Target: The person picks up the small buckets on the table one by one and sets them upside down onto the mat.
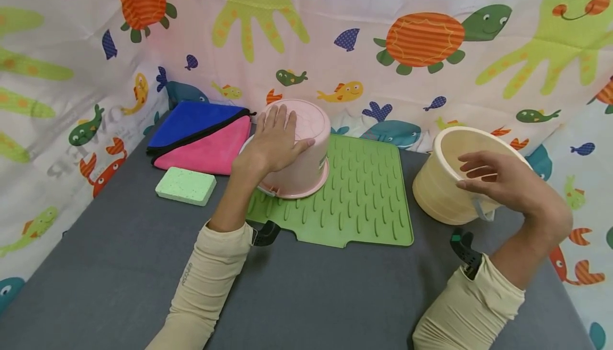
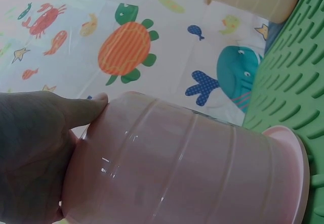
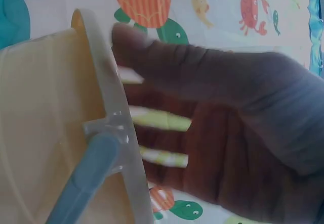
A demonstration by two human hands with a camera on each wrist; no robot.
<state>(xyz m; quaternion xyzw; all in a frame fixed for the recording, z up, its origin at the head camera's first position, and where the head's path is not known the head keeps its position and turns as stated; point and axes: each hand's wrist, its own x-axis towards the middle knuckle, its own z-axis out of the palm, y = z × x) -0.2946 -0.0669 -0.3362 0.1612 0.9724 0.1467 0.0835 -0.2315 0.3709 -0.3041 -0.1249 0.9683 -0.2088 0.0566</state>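
A pink bucket (image 1: 311, 153) stands upside down on a green draining mat (image 1: 369, 190). My left hand (image 1: 273, 140) rests on its upturned base, fingers extended and thumb spread; the left wrist view shows the ribbed side of the pink bucket (image 2: 187, 168) below the hand. To the right, a cream bucket (image 1: 433, 193) leans with its mouth up and toward me. My right hand (image 1: 503, 180) hovers at its open mouth, fingers loosely bent and holding nothing. In the right wrist view, the fingers pass behind the rim, near the blue-grey handle (image 3: 83, 178).
A blue and pink zipped pouch (image 1: 206, 137) lies at the back left, with a pale green sponge (image 1: 187, 185) in front of it. Behind the grey table (image 1: 335, 297) hangs a curtain (image 1: 306, 15) printed with sea animals.
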